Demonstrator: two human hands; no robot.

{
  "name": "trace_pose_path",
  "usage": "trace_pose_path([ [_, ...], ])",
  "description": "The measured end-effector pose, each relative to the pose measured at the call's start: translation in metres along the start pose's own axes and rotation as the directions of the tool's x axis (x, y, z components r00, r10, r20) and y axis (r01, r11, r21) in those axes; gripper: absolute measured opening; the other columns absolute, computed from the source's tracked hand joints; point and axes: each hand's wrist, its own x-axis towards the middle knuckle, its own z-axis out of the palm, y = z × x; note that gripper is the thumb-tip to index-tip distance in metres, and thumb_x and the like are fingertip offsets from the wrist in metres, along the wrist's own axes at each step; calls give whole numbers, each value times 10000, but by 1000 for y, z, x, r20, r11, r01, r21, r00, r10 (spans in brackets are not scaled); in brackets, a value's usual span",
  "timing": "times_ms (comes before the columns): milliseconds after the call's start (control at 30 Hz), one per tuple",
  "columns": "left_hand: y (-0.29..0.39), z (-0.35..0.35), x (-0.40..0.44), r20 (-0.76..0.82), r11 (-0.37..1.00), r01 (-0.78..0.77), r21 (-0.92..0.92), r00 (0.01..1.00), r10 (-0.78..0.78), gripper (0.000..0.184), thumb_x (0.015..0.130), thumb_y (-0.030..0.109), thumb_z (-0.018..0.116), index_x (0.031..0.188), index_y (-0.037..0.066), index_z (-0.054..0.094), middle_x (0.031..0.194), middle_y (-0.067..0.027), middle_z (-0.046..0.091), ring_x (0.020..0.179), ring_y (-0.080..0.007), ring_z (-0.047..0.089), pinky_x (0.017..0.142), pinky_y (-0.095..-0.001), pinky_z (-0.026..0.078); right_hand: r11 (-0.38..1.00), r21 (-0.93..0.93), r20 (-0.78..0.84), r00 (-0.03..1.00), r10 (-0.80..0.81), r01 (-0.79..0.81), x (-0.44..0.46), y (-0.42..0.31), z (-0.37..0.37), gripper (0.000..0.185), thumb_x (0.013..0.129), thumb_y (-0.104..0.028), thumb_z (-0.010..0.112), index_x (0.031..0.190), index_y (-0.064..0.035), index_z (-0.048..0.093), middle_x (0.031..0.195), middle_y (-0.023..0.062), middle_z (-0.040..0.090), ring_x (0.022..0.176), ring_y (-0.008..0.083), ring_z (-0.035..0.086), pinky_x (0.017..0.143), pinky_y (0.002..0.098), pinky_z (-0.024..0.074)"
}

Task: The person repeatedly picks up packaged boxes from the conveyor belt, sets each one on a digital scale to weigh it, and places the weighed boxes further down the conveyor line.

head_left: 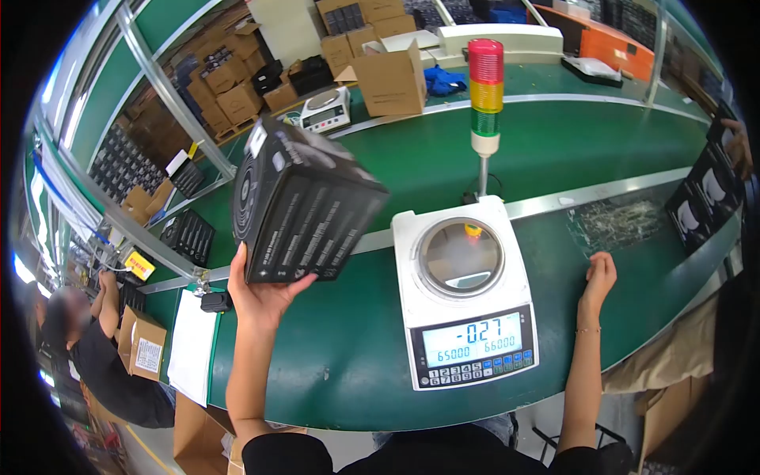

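My left hand holds a black printed box from below, raised and tilted over the green table, left of the scale. The white digital scale has a round metal pan with nothing on it, and its display reads -0.27. My right hand is over the table to the right of the scale, its fingers curled together; whether anything is in them is hidden.
Behind the scale rises a red, yellow and green signal light. A second scale and an open carton stand beyond the conveyor. White papers lie left. Another person works at left; more black boxes are at right.
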Motion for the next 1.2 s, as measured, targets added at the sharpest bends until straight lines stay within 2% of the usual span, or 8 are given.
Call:
trace_pose_path([
  [300, -30, 90, -13, 102, 859, 441, 259, 872, -479, 575, 826, 399, 533, 1241, 21, 413, 1219, -161, 486, 1075, -311, 525, 831, -501, 491, 1000, -1, 17, 999, 31, -31, -3, -12, -1, 182, 851, -55, 424, 702, -70, 528, 565, -48, 363, 486, 30, 321, 445, 187, 246],
  [500, -32, 130, -16, 61, 657, 420, 626, 814, -578, 632, 817, 381, 571, 1292, 66, 296, 1229, -125, 442, 1078, -238, 514, 810, -395, 514, 997, 53, 34, 998, 47, -49, -8, -19, 7, 162, 829, -35, 429, 699, -56, 523, 589, -47, 397, 495, 26, 313, 454, 191, 231],
  [633, -40, 133, -19, 70, 587, 442, 678, 757, -650, 700, 825, 467, 528, 1352, 112, 235, 1289, -122, 382, 1105, -267, 490, 873, -455, 463, 998, 28, 76, 996, 54, -56, -10, -19, 3, 158, 821, -32, 428, 698, -56, 523, 601, -44, 411, 496, 27, 313, 454, 190, 234],
  [767, -47, 80, -5, 188, 779, 186, 599, 913, -362, 656, 853, 532, 432, 1349, 118, 323, 1182, -129, 523, 1078, -273, 516, 838, -431, 455, 996, 60, 83, 994, 66, -71, -9, -22, 2, 156, 816, -28, 426, 699, -57, 526, 605, -41, 420, 496, 26, 324, 451, 191, 244],
  [833, -50, 35, 8, 201, 600, -83, 796, 970, -133, 460, 894, 404, 445, 1218, 82, 501, 1042, -116, 612, 986, -217, 571, 793, -345, 467, 995, 68, 92, 993, 69, -75, -11, -22, 3, 156, 814, -27, 425, 700, -55, 528, 604, -39, 423, 496, 26, 329, 450, 192, 248],
  [933, -79, -10, 17, 34, 513, -174, 841, 962, 271, 276, 911, 227, 452, 1053, 43, 600, 879, -82, 644, 761, -133, 601, 672, -249, 472, 994, 65, 114, 990, 78, -85, -15, -26, 7, 154, 811, -25, 425, 701, -52, 530, 602, -37, 426, 494, 27, 332, 447, 195, 251],
  [1067, -121, -83, 24, -50, 523, -231, 821, 882, 468, 206, 894, 93, 435, 968, 33, 618, 668, -40, 597, 510, -64, 490, 494, -178, 393, 996, 27, 118, 989, 86, -90, -16, -22, 6, 155, 809, -24, 425, 702, -51, 533, 595, -39, 425, 489, 29, 331, 445, 197, 253],
  [1200, -125, -85, 17, -93, 541, -161, 826, 906, 413, 203, 887, 68, 431, 942, 12, 619, 653, -42, 593, 532, -71, 513, 512, -193, 413, 995, 34, 137, 987, 83, -89, -13, -21, 4, 156, 809, -27, 423, 704, -54, 535, 583, -43, 409, 485, 31, 330, 444, 196, 255],
])
